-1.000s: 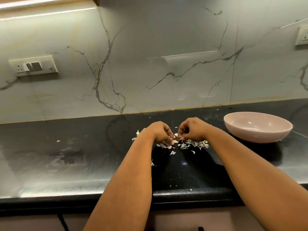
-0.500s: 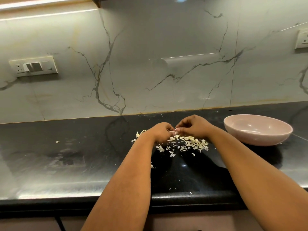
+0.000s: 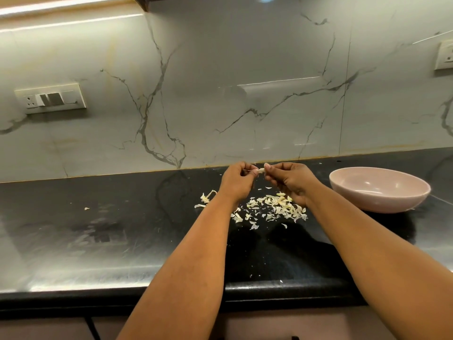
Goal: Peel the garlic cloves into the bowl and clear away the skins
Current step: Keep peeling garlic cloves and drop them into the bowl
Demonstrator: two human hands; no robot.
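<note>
Viewed from head height, looking down along two bare forearms to a dark polished surface (image 3: 73, 241) against a pale marble-veined wall.

Both hands raised above the surface, level with its far edge, well clear of the heap below. A second ago both were down in the heap, knuckles almost on the surface; half a second ago just lifting off it. Now held up in the air with a small pale garlic clove (image 3: 261, 171) pinched between them. Left hand (image 3: 236, 181) curled, fingertips gripping one end of the clove. Right hand (image 3: 289, 182) curled too, thumb and forefinger pinching the other end. Skin on or off the clove: too small to tell.

Below the hands, a scattered heap of garlic skins (image 3: 274, 208), papery white and cream scraps, spread on the surface between the forearms. A few yellowish pieces at the far right of the heap may be unpeeled cloves. A stalky scrap (image 3: 206, 197) lying apart to the left, and one lone flake (image 3: 86, 208) further left.

Pink bowl (image 3: 378, 188) standing to the right of the heap, near but apart from it. Visible inside looks bare; the near part of the inside is hidden by the rim.

Likely meaning of the lift: a fresh clove picked out and the stripping of its skin just beginning. Task judged early to middling, with the bowl showing nothing, and the skins not yet cleared.

Wall switch plate (image 3: 50, 99) at left, a socket (image 3: 445, 57) at far right.
</note>
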